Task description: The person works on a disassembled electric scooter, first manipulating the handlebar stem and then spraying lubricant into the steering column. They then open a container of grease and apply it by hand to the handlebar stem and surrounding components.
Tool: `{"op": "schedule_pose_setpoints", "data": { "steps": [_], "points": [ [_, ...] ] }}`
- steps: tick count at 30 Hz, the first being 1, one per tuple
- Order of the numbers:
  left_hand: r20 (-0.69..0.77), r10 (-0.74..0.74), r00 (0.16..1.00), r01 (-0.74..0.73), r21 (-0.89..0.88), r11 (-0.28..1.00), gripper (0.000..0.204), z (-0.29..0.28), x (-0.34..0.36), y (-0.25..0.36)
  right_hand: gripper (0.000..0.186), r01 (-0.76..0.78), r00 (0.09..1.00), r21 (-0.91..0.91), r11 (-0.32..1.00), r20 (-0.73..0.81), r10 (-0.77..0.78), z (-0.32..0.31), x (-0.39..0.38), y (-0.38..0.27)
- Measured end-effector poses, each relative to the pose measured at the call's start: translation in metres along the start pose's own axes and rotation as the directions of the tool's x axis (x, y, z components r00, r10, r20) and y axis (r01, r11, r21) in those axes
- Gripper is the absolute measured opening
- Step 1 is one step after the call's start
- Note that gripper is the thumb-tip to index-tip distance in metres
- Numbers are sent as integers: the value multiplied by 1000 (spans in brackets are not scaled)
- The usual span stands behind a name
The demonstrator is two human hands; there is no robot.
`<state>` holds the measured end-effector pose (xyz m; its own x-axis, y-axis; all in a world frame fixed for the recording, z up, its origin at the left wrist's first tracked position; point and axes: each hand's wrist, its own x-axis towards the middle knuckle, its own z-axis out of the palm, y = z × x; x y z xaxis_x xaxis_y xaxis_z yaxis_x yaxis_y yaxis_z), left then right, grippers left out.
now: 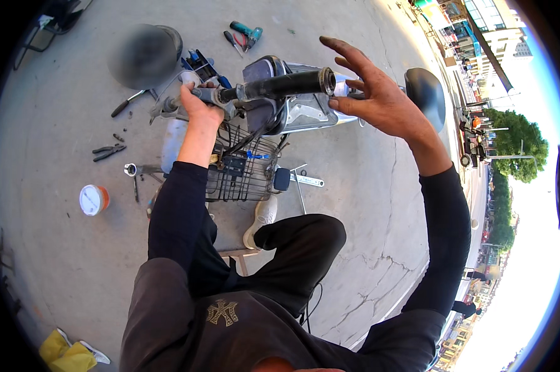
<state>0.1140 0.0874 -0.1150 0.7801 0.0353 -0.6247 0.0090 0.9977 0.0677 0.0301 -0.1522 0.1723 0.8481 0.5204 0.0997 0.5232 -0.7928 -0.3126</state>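
Past far edge of wire basket: black tube, lying sideways. Left hand gripping grey metal part at tube's left end. Right hand open, fingers spread, by tube's right end; cannot tell if thumb touches. On concrete ground, left of basket: pliers, white-lidded tub.

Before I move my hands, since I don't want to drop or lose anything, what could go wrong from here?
The long black cylindrical tube might swing or slip: your right hand is spread open by one end, while your left hand grips the grey metal part near the other. The small dark pieces lying loose on the grey concrete ground could get kicked away.
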Motion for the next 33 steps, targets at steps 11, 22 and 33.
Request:
{"op": "schedule_pose_setpoints", "data": {
  "steps": [11, 22, 33],
  "points": [
    [56, 2, 998, -3, 23, 1000, 30, -4, 11, 1, 72, -329, 897, -100, 939, 276, 344, -9, 21, -14],
    [7, -17, 1000, 17, 23, 1000, 30, -2, 9, 1, 62, -202, 944, -98, 975, 246, 220, -11, 15, -18],
    [-1, 19, 1000, -19, 27, 999, 31, 1, 1, -6, 82, -95, 991, 284, 954, 114, 65, -4, -15, -6]
  ]
}}
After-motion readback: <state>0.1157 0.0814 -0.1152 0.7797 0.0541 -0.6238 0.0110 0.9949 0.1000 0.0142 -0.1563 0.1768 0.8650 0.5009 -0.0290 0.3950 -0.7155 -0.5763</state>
